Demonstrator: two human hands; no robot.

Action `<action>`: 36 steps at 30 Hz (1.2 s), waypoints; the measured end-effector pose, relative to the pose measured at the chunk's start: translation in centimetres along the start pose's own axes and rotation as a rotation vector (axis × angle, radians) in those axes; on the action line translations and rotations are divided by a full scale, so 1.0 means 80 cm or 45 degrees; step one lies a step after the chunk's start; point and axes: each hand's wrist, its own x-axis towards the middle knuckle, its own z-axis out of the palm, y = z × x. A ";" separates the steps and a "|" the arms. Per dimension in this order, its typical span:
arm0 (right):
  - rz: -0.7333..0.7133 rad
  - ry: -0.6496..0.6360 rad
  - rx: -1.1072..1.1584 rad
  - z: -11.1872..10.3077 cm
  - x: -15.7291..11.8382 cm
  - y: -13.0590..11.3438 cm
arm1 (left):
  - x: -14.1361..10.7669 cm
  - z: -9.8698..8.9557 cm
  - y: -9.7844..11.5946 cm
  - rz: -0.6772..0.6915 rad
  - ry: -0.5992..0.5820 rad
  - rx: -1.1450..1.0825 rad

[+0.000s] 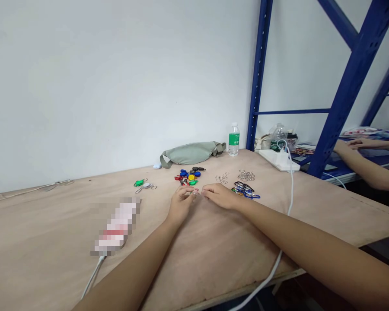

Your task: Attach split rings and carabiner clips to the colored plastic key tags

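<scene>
a: what's going on with the hands?
b: left hand (180, 204) and right hand (219, 195) meet mid-table, fingertips pressed together around a small metal ring (195, 193). can't tell which one's pinching it.
a: and the rest?
b: colored key tags (186, 177) sit just far of them, with loose rings (246, 175) and carabiners (245, 190) to the right, all within easy reach.
</scene>
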 end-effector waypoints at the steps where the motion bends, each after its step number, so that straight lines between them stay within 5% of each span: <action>1: 0.029 0.024 0.039 -0.001 0.001 0.002 | 0.000 -0.001 0.002 -0.040 0.001 -0.010; 5: 0.148 0.127 0.331 -0.005 0.005 0.006 | -0.003 -0.003 0.012 -0.090 -0.089 -0.054; 10: 0.086 0.325 0.421 -0.009 0.007 0.002 | -0.009 0.004 0.012 -0.135 -0.291 -0.244; 14: 0.106 0.204 0.587 -0.011 0.004 -0.006 | -0.010 0.007 0.000 -0.246 -0.322 -0.320; 21: 0.042 0.083 0.774 -0.005 0.001 -0.013 | -0.008 0.003 0.005 -0.231 -0.184 -0.292; 27: 0.056 0.209 0.748 0.000 0.004 -0.006 | -0.010 0.006 0.015 -0.208 -0.210 -0.332; 31: 0.083 0.322 0.764 0.000 0.006 -0.002 | -0.007 0.006 0.009 -0.203 -0.076 -0.384; 36: 0.077 0.191 0.739 -0.001 0.002 -0.003 | -0.003 0.003 0.004 -0.208 0.051 -0.549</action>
